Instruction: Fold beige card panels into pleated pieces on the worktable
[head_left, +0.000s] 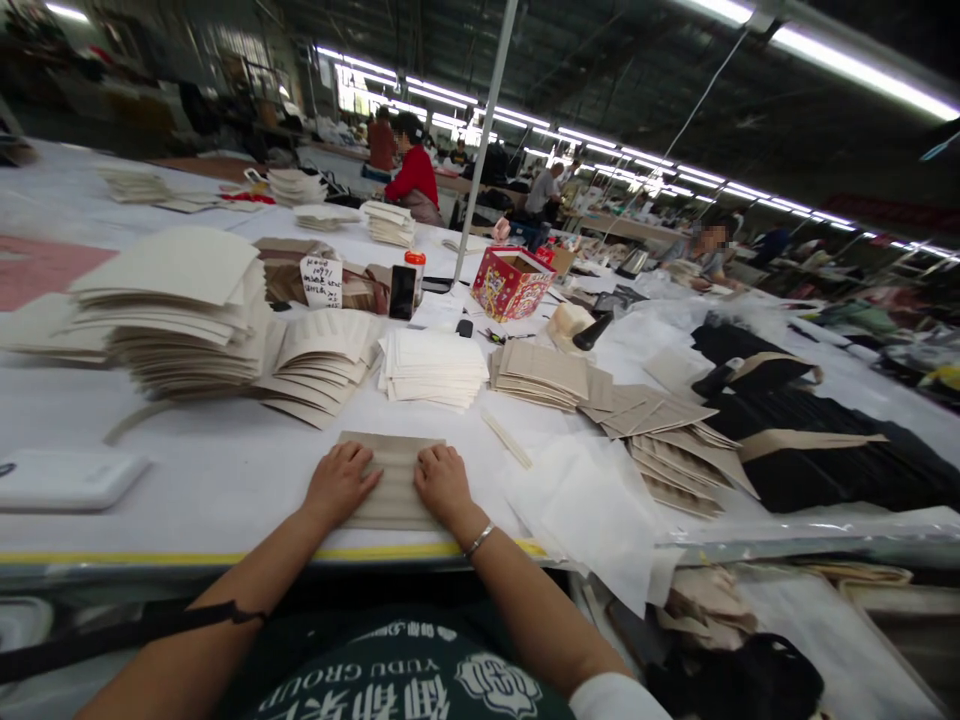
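Note:
A beige fabric piece [394, 485] with crosswise ridges lies flat on the white table in front of me. My left hand [341, 485] is on its left side, fingers bent and closed on the fabric, thumb toward the middle. On the opposite side my right hand [444, 482] grips the piece with curled fingers; a silver bracelet is on that wrist. The undersides of both hands are hidden. Just beyond are a stack of white sheets [433, 368], a stack of beige pieces [540, 373] and fanned cream pieces [322, 360]. Thin pale strips [508, 441] lie to the right.
A tall cream stack [176, 310] and a white plastic case [67, 480] stand left. Beyond the stacks are a phone [403, 290], a red box [512, 283] and a metal pole [486, 130]. Black fabric [817, 450] lies right; a person in red [416, 180] works behind.

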